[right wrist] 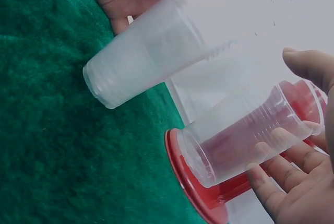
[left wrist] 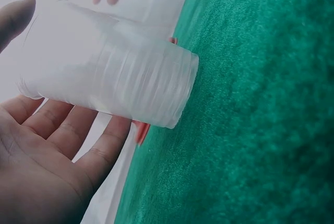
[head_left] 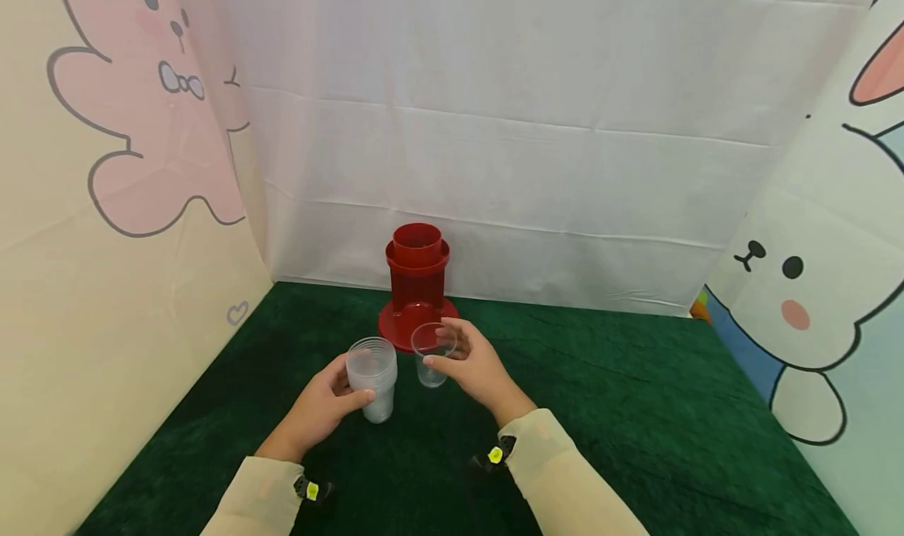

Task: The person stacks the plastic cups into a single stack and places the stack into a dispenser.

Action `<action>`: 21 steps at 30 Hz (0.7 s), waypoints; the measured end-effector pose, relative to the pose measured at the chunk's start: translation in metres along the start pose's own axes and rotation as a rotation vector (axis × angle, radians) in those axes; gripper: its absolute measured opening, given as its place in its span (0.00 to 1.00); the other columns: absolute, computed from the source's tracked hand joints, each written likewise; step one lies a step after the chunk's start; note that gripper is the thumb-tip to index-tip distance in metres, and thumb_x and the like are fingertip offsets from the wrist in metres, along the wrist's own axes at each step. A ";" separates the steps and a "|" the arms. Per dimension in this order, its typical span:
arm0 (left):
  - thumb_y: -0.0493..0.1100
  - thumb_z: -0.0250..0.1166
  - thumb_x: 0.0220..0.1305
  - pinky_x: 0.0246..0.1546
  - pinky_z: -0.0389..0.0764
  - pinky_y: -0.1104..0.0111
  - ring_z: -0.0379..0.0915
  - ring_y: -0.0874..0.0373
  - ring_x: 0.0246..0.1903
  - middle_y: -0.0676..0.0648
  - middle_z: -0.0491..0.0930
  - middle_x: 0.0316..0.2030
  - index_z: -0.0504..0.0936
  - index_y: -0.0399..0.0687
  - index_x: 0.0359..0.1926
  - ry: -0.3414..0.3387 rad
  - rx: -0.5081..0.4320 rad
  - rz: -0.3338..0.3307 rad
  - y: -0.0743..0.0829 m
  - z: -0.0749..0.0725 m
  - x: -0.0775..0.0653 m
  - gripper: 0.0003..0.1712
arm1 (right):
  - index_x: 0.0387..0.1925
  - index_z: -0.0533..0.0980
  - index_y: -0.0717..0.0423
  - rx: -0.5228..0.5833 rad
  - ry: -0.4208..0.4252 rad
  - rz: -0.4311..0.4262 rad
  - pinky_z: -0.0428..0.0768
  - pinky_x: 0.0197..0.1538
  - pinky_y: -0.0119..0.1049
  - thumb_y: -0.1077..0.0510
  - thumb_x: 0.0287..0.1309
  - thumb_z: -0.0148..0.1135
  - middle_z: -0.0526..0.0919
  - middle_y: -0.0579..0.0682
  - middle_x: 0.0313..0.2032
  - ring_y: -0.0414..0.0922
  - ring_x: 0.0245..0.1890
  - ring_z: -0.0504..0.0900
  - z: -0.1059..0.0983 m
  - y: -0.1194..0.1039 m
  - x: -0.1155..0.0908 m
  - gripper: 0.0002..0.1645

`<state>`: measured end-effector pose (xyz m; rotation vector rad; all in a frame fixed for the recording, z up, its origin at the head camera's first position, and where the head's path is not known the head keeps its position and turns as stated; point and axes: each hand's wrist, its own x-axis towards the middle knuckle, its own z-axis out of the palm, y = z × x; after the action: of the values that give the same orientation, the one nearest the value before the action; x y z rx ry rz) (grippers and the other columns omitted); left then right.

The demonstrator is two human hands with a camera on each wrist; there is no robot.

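Note:
My left hand [head_left: 316, 413] holds a stack of nested clear plastic cups [head_left: 379, 388], thumb on the near side and fingers behind it. In the left wrist view the stacked cups [left wrist: 130, 78] show several close ridges, their bottom end just over the green cloth. To the right, my right hand [head_left: 483, 370] holds a single clear plastic cup [head_left: 431, 377] near its rim. The right wrist view shows the fingers behind this single cup [right wrist: 229, 135]. Just behind the cups stands a red cylindrical holder [head_left: 418, 285] on a round base, partly covered by the single cup.
A dark green cloth [head_left: 636, 410] covers the table. White fabric [head_left: 494, 167] hangs behind it. Printed cartoon panels stand at the left [head_left: 141, 300] and right [head_left: 812, 324] sides.

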<state>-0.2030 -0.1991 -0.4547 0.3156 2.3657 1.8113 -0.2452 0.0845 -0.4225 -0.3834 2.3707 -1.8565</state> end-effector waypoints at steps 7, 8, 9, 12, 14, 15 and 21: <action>0.50 0.72 0.68 0.65 0.72 0.44 0.71 0.41 0.65 0.38 0.71 0.69 0.61 0.49 0.76 -0.004 -0.010 -0.018 -0.001 0.000 0.001 0.42 | 0.71 0.67 0.46 -0.030 -0.030 -0.036 0.73 0.68 0.50 0.45 0.59 0.76 0.79 0.47 0.64 0.47 0.66 0.75 -0.009 -0.012 -0.006 0.43; 0.50 0.72 0.68 0.65 0.72 0.44 0.71 0.41 0.65 0.38 0.71 0.69 0.61 0.49 0.76 -0.004 -0.013 -0.018 -0.001 0.000 0.001 0.42 | 0.71 0.67 0.46 -0.037 -0.035 -0.040 0.73 0.68 0.51 0.45 0.59 0.76 0.79 0.46 0.64 0.47 0.66 0.75 -0.011 -0.015 -0.008 0.43; 0.49 0.72 0.68 0.65 0.72 0.44 0.71 0.41 0.65 0.38 0.71 0.68 0.62 0.49 0.76 -0.003 -0.014 -0.017 -0.001 0.001 0.001 0.42 | 0.71 0.67 0.45 -0.044 -0.039 -0.044 0.73 0.68 0.51 0.45 0.59 0.76 0.79 0.46 0.64 0.47 0.66 0.75 -0.012 -0.018 -0.009 0.43; 0.48 0.71 0.68 0.65 0.72 0.44 0.71 0.40 0.65 0.38 0.71 0.69 0.61 0.48 0.76 -0.002 -0.014 -0.010 -0.002 0.001 0.000 0.42 | 0.71 0.67 0.44 -0.068 -0.048 -0.061 0.73 0.68 0.53 0.44 0.59 0.76 0.79 0.45 0.64 0.47 0.65 0.75 -0.017 -0.029 -0.013 0.43; 0.49 0.71 0.68 0.65 0.72 0.44 0.71 0.40 0.65 0.38 0.71 0.69 0.62 0.48 0.76 0.003 -0.010 -0.010 -0.002 0.001 0.000 0.42 | 0.72 0.67 0.43 -0.080 -0.051 -0.079 0.73 0.68 0.53 0.45 0.59 0.76 0.78 0.45 0.64 0.47 0.65 0.74 -0.019 -0.037 -0.015 0.43; 0.49 0.71 0.68 0.65 0.72 0.44 0.71 0.40 0.65 0.38 0.71 0.69 0.62 0.48 0.76 0.003 -0.008 -0.010 -0.001 0.001 0.000 0.42 | 0.72 0.67 0.43 -0.083 -0.052 -0.090 0.73 0.68 0.54 0.46 0.60 0.75 0.78 0.46 0.64 0.47 0.65 0.74 -0.019 -0.041 -0.015 0.42; 0.50 0.72 0.68 0.65 0.71 0.44 0.71 0.40 0.65 0.38 0.71 0.69 0.62 0.48 0.76 0.007 -0.003 -0.018 0.000 0.000 0.001 0.42 | 0.72 0.67 0.44 -0.086 -0.061 -0.121 0.72 0.69 0.54 0.50 0.62 0.74 0.77 0.48 0.66 0.48 0.66 0.73 -0.021 -0.061 -0.016 0.40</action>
<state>-0.2044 -0.1988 -0.4548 0.2871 2.3621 1.8103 -0.2264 0.0951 -0.3596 -0.5960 2.4428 -1.7670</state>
